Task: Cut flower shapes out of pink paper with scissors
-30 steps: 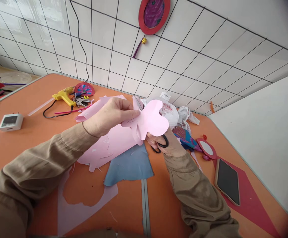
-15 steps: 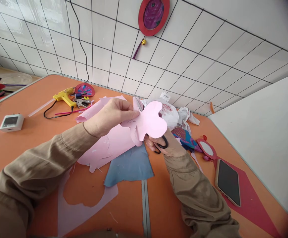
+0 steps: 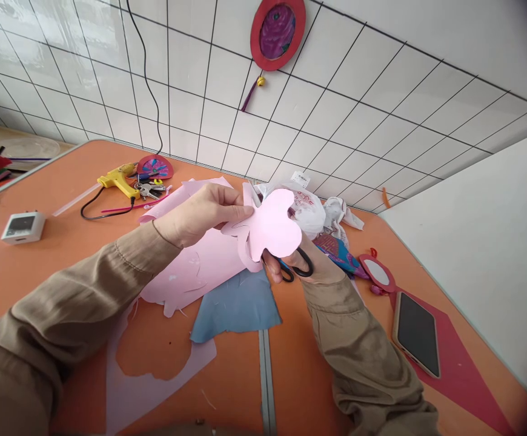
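Observation:
My left hand (image 3: 206, 213) pinches a pink flower-like cutout (image 3: 278, 224) with rounded lobes between thumb and fingers, raised above the table. Behind and below the cutout, my right hand (image 3: 296, 260) has its fingers in the black handles of scissors (image 3: 309, 264). The cutout hides the blades and part of the right hand. A narrow curled pink strip hangs at the cutout's lower left edge. Beneath my hands lie a larger pink sheet (image 3: 186, 266) with drawn outlines and a blue-grey piece of sheet (image 3: 240, 306).
On the orange table (image 3: 227, 387) lie a yellow glue gun (image 3: 120, 180), keys (image 3: 149, 191), a white adapter (image 3: 23, 227) and a pale offcut (image 3: 154, 399). To the right are a plastic bag (image 3: 306, 209), a small mirror (image 3: 377, 272) and a phone (image 3: 417, 333) on red sheet.
The cutout and both hands have shifted slightly left and down. The scissor handles have turned and show more below the cutout. Both holds are unchanged.

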The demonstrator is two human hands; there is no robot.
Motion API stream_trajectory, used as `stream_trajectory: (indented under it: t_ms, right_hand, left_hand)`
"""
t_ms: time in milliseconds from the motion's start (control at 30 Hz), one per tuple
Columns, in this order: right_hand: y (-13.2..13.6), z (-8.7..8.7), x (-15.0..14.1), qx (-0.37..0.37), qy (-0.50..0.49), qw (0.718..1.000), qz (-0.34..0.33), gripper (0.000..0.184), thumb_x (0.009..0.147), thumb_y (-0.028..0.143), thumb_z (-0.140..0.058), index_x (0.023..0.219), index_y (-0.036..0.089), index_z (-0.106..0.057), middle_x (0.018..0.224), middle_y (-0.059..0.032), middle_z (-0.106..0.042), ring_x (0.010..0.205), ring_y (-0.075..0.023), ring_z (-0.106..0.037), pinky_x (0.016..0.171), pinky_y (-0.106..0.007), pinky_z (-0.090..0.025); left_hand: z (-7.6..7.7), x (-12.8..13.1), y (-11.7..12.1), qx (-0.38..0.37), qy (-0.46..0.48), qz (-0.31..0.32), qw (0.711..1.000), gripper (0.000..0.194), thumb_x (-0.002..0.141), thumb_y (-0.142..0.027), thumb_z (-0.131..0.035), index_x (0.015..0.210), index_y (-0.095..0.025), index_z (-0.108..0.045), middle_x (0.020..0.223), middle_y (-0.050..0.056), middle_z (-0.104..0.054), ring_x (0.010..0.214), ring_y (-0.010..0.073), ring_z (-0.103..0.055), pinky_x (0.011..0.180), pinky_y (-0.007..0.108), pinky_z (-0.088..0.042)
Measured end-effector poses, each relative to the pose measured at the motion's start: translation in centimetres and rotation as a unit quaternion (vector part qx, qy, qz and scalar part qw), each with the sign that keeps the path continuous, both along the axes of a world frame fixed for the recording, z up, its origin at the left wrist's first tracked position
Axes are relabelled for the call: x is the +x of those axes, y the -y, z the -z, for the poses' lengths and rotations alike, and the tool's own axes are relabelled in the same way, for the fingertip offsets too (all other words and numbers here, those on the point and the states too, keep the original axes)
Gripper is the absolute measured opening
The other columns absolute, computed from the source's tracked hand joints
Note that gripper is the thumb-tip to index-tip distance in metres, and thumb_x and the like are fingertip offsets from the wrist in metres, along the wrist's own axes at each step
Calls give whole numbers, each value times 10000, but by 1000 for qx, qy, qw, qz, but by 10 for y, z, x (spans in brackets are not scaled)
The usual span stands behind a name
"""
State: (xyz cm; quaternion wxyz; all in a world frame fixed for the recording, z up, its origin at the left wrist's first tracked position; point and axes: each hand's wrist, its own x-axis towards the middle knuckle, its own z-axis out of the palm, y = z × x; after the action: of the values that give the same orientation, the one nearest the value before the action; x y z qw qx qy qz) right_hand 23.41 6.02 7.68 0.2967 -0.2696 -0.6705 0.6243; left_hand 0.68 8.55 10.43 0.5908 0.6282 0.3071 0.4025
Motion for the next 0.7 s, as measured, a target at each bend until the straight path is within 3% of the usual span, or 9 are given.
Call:
stream_trajectory:
  t_ms: [200,333,467,633,700]
  right_hand:
    - [3,-8,2,-7,12,1000,-9,453,806,601,-742,760,163,-635,570,-2,-600,441,-111,-546,425,-229,-374]
    - [2,-9,2,-12,23,1000,-5,530,762,647,-762,881,142,-653,570,8,-600,427,-111,-540,401,-221,-367]
    - [-2,-10,5,-12,50,999,3,608,748,687,-750,967,129,-647,543,22,-603,415,-120,-556,423,-236,-419]
    - [-3,-23,35,-31,141,989,-14,589,719,660,-788,951,131,-672,515,25,-593,376,-117,-529,384,-239,-404]
    - [-3,-31,51,-21,184,982,26,548,706,632,-811,922,139,-704,499,30,-571,364,-112,-505,368,-243,-390]
  left_hand:
    - [1,-5,-8,-27,20,48,998,316,754,-253,-785,544,-131,-584,518,-30,-451,499,59,-357,486,239,-243]
    - [1,-7,-13,-57,60,26,996,312,706,-280,-835,564,-124,-605,522,-25,-460,489,60,-366,472,236,-247]
    - [4,-9,-17,-98,106,-1,990,279,707,-277,-838,621,-120,-624,580,-1,-528,532,84,-469,523,233,-360]
    - [9,-13,-23,-95,144,-11,985,293,723,-303,-839,635,-119,-630,606,0,-548,541,80,-480,536,229,-381]
    - [11,-13,-24,-77,129,-1,989,297,730,-332,-839,656,-125,-638,607,-5,-538,543,81,-466,534,232,-363]
